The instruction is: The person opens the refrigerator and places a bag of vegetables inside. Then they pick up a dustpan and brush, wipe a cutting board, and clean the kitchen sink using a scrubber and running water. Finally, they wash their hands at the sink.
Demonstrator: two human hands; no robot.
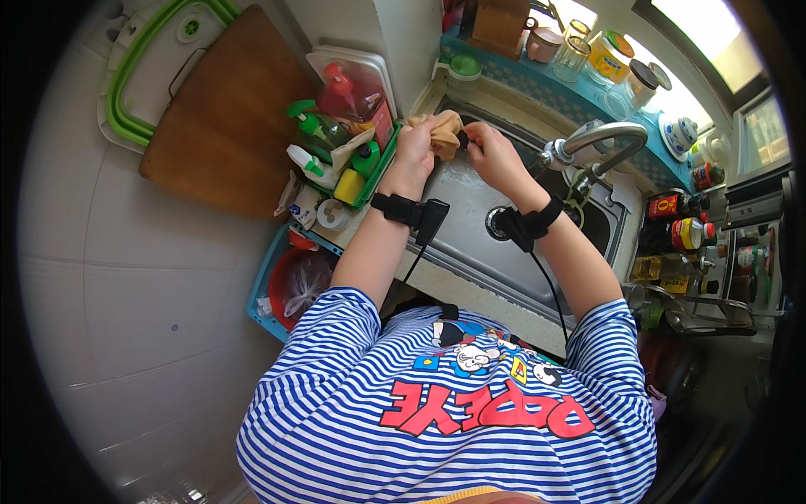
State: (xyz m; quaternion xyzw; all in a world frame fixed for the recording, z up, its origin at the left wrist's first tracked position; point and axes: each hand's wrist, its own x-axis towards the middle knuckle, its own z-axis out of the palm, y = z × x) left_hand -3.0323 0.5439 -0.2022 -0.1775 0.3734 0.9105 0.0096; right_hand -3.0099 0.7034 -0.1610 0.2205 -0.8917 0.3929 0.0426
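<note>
My left hand (417, 151) grips a bunched tan cloth (448, 133) over the far left part of the stainless steel sink (456, 189). Just right of the cloth is my right hand (494, 154), its fingers curled toward it. A narrow dark gap seems to lie between those fingertips and the cloth; whether they pinch anything is hidden. Black straps with cabled devices circle both wrists. The sink drain (496, 223) shows beside the right wrist. A curved metal faucet (601, 142) rises at the sink's right side.
Left of the sink, a green basket (391, 146) holds bottles and a yellow sponge (349, 186). A wooden cutting board (230, 120) leans further left. Glass jars (572, 58) line the blue tiled sill (535, 79). Sauce bottles (689, 233) crowd the right side.
</note>
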